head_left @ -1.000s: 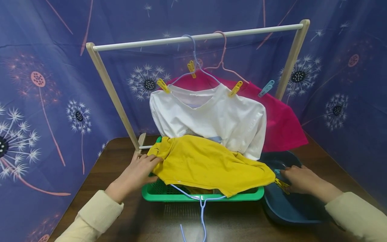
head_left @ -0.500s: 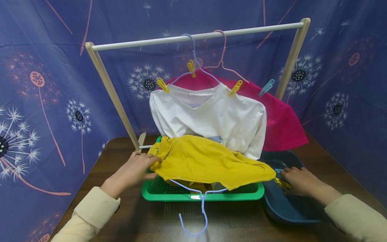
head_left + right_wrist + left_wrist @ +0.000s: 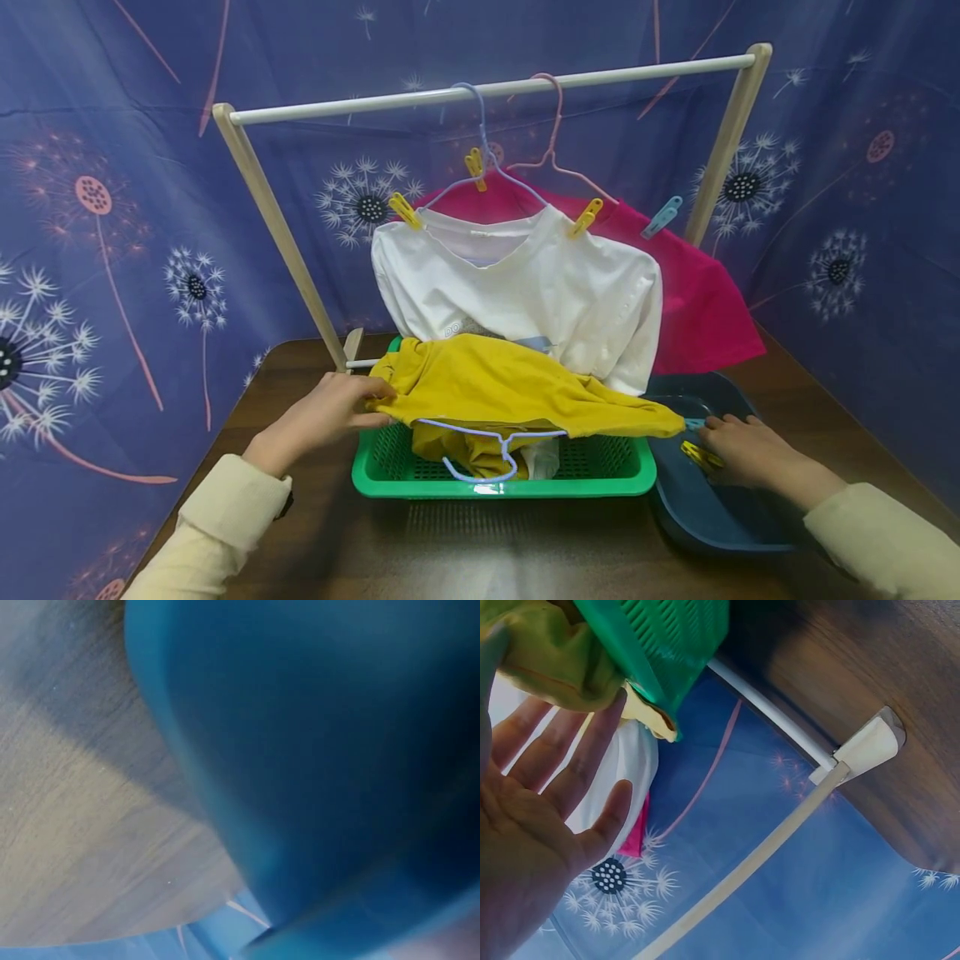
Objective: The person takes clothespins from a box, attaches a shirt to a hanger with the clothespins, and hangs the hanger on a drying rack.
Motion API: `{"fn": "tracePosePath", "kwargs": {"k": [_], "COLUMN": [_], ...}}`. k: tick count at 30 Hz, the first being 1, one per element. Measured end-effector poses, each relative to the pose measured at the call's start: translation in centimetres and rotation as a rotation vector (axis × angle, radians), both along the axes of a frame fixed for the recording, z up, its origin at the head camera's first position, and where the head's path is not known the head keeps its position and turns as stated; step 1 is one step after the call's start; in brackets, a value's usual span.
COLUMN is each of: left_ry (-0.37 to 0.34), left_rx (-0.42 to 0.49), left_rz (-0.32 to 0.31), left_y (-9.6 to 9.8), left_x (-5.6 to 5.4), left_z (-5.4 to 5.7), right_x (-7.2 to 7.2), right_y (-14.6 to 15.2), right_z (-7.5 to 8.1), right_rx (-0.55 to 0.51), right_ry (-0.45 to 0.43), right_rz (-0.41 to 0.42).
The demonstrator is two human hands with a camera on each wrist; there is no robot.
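A yellow shirt lies over the green basket, with a light purple hanger inside it, the hook toward me. My left hand holds the shirt's left end between thumb and fingers; in the left wrist view the cloth lies against the fingertips. My right hand is over the dark blue basin at the right. Yellow clothespins and a blue clothespin show at its fingertips, which are partly hidden; I cannot tell whether it grips one. The right wrist view is blurred and shows mostly the basin.
Behind stands a drying rack with a white rail. From it hang a white long-sleeved shirt and a magenta garment, both with clothespins at the shoulders. More cloth lies in the basket. A patterned blue curtain surrounds the wooden table.
The hanger's hook has swung up from below the basket's front rim to over it. The shirt's front edge has risen, and my left hand has shifted slightly left and up. My right hand barely moved.
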State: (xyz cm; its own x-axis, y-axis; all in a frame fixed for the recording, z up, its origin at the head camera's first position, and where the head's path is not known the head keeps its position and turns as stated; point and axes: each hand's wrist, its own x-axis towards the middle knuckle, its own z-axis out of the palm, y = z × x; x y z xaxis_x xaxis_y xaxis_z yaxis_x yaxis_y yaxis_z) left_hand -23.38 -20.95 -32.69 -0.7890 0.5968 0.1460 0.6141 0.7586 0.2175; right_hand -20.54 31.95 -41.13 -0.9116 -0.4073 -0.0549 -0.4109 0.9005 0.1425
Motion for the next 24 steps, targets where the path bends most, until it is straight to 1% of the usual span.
{"fn": "tracePosePath", "kwargs": {"k": [4, 7, 11, 17, 20, 24], "left_ry": [-0.039, -0.061, -0.072, -0.062, -0.046, -0.044], "left_rx": [0.071, 0.101, 0.126, 0.155, 0.163, 0.180], "left_rz": [-0.020, -0.011, 0.010, 0.023, 0.024, 0.046], "left_y": [-0.3, -0.4, -0.5, -0.6, -0.6, -0.5], "left_x": [-0.4, -0.7, -0.9, -1.3, -1.5, -1.5], "left_z": [-0.2, -0.2, -0.2, -0.4, -0.5, -0.5], "right_x": [0.0, 0.0, 0.0, -0.1, 0.0, 0.0], "right_y": [0.0, 0.0, 0.2, 0.5, 0.4, 0.2], "right_z": [0.0, 0.1, 0.3, 0.8, 1.1, 1.7], "right_rx": [0.009, 0.013, -0.010, -0.048, -0.054, -0.053], "right_ry": [-0.009, -0.014, -0.012, 0.033, 0.052, 0.069], "right_rz": [-0.010, -0.010, -0.009, 0.012, 0.008, -0.007]}}
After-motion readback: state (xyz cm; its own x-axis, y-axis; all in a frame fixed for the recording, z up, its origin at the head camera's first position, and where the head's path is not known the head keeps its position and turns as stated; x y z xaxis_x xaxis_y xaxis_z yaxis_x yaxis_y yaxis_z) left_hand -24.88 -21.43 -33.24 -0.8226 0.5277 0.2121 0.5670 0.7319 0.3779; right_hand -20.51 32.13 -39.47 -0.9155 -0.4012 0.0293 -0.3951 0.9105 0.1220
